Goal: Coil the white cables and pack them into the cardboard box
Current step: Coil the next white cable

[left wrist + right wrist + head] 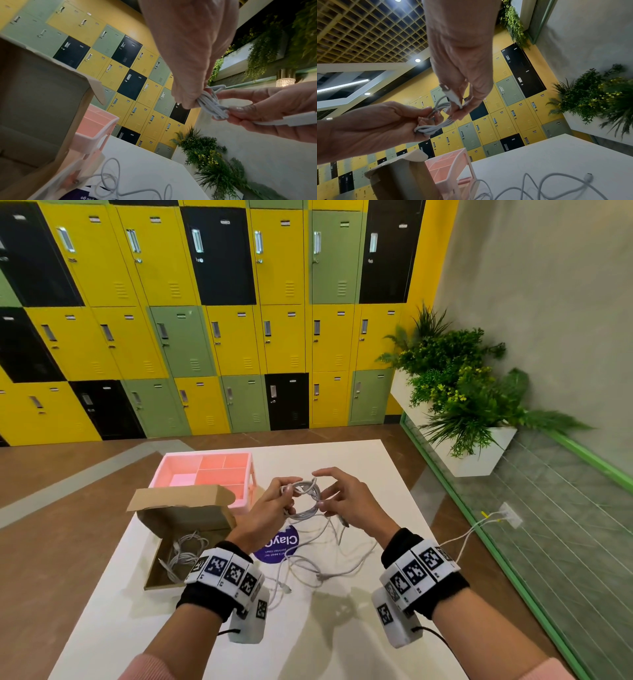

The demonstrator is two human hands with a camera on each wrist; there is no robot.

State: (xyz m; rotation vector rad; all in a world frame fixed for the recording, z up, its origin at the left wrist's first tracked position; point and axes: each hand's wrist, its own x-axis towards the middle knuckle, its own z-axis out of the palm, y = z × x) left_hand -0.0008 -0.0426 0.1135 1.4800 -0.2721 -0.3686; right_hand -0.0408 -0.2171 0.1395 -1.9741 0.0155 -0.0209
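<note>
Above the white table (370,474), both hands hold one coiled white cable (306,496). My left hand (274,505) grips the coil's left side, fingers curled round the bundled loops (210,104). My right hand (337,496) pinches the right side and the cable's plug end (453,96) between thumb and fingers. The open cardboard box (186,529) stands at the left with a coiled white cable (181,556) inside. Loose white cables (329,563) lie tangled on the table under my hands.
A pink divided organiser (212,474) stands behind the box. A purple round sticker (279,544) marks the table. Yellow, green and black lockers (219,320) fill the back wall. A planter with greenery (462,405) stands right, beside a green-framed glass rail (513,542).
</note>
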